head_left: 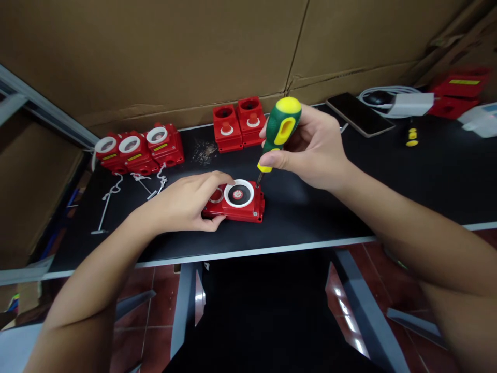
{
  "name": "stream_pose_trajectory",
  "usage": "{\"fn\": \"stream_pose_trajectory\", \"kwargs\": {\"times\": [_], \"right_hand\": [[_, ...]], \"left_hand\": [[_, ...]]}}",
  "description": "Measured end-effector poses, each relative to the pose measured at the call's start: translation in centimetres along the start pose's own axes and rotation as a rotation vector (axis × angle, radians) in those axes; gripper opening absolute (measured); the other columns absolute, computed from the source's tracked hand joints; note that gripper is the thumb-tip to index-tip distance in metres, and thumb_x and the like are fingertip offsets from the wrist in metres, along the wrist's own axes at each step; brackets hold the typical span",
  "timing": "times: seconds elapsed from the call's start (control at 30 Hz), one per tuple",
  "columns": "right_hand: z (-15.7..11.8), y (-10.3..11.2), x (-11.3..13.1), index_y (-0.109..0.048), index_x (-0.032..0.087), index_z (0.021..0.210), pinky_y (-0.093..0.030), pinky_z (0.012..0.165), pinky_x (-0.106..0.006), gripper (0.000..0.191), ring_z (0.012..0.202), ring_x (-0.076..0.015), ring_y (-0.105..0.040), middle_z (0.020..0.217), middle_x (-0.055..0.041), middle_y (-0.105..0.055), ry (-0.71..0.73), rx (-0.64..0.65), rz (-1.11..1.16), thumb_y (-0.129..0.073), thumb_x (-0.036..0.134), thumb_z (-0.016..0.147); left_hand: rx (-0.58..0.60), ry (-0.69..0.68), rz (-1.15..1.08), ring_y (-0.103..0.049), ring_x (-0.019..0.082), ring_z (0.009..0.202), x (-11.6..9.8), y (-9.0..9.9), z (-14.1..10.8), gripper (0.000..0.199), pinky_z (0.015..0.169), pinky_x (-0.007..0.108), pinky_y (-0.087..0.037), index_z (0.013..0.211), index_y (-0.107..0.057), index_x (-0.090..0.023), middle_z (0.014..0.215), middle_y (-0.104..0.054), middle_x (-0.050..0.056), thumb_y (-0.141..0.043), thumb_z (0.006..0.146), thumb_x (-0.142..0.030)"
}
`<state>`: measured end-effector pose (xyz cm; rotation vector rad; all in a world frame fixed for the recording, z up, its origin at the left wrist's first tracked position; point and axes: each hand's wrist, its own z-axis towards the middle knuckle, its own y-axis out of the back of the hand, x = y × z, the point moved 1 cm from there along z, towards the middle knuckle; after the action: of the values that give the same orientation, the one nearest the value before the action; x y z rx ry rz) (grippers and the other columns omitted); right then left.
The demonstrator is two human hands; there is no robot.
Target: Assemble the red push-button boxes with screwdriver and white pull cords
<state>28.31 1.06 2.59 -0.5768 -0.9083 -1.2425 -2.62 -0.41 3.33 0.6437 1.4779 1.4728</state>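
Observation:
A red alarm box (244, 211) with a white ring and a black round centre lies on the black table near its front edge. My left hand (194, 203) grips the box's left end, thumb along the front side and fingers over the top. In my right hand (310, 150) is a screwdriver (277, 129) with a green and yellow handle, closed between thumb and fingers. It leans with its handle up, and its tip meets the box's far right corner, where a screw sits. Part of the box is covered by my left fingers.
Three red boxes with white rings (134, 147) stand at the left, small metal hammers (101, 217) on cords before them. Two more red boxes (237, 127) are at the back beside scattered debris (204, 153). A phone (360, 114), white charger (411, 104) and blurred red boxes (460, 93) lie right.

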Motion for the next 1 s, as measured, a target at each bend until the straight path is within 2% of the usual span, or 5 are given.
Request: {"fn": "stream_pose_trajectory", "kwargs": {"times": [0.27, 0.4, 0.53, 0.77, 1.0], "right_hand": [[0.19, 0.17, 0.19, -0.079, 0.023, 0.122, -0.057, 0.045, -0.024, 0.06, 0.068, -0.0123, -0.068, 0.112, -0.005, -0.085, -0.036, 0.065, 0.12, -0.111, 0.064, 0.09], [0.07, -0.19, 0.57, -0.082, 0.019, 0.128, -0.057, 0.046, -0.022, 0.053, 0.072, -0.0131, -0.072, 0.12, -0.0111, -0.09, -0.005, 0.168, 0.147, -0.098, 0.064, 0.105], [-0.16, -0.4, 0.64, -0.081, 0.019, 0.133, -0.057, 0.048, -0.021, 0.047, 0.079, -0.0139, -0.076, 0.123, -0.0125, -0.089, 0.009, 0.162, 0.136, -0.09, 0.06, 0.113], [-0.06, -0.43, 0.43, -0.08, 0.023, 0.114, -0.071, 0.065, -0.027, 0.06, 0.08, -0.0147, -0.075, 0.107, -0.0037, -0.083, -0.031, 0.021, 0.072, -0.111, 0.067, 0.088], [0.09, -0.72, 0.6, -0.079, 0.023, 0.1, -0.07, 0.066, -0.028, 0.06, 0.074, -0.0124, -0.069, 0.1, -0.0003, -0.076, -0.013, -0.009, 0.057, -0.114, 0.069, 0.082]], "left_hand": [[-0.018, -0.035, 0.006, -0.088, 0.033, 0.129, 0.32, -0.4, -0.01, 0.065, 0.109, 0.041, -0.068, 0.159, -0.052, -0.024, 0.155, -0.082, 0.015, -0.079, 0.099, -0.027], [-0.027, -0.046, -0.001, -0.088, 0.033, 0.128, 0.31, -0.38, 0.08, 0.061, 0.108, 0.04, -0.068, 0.158, -0.054, -0.024, 0.153, -0.082, 0.015, -0.079, 0.103, -0.03], [-0.03, -0.142, 0.043, -0.086, 0.032, 0.127, 0.17, -0.25, 0.3, 0.054, 0.105, 0.038, -0.069, 0.156, -0.062, -0.025, 0.155, -0.079, 0.015, -0.074, 0.104, -0.023], [-0.019, -0.144, 0.084, -0.084, 0.031, 0.122, 0.05, 0.08, 0.11, 0.056, 0.101, 0.038, -0.07, 0.158, -0.065, -0.025, 0.153, -0.076, 0.015, -0.072, 0.103, -0.02], [-0.04, -0.157, 0.041, -0.083, 0.03, 0.119, -0.1, 0.3, 0.14, 0.06, 0.099, 0.038, -0.07, 0.161, -0.066, -0.025, 0.151, -0.075, 0.015, -0.073, 0.102, -0.016]]}}
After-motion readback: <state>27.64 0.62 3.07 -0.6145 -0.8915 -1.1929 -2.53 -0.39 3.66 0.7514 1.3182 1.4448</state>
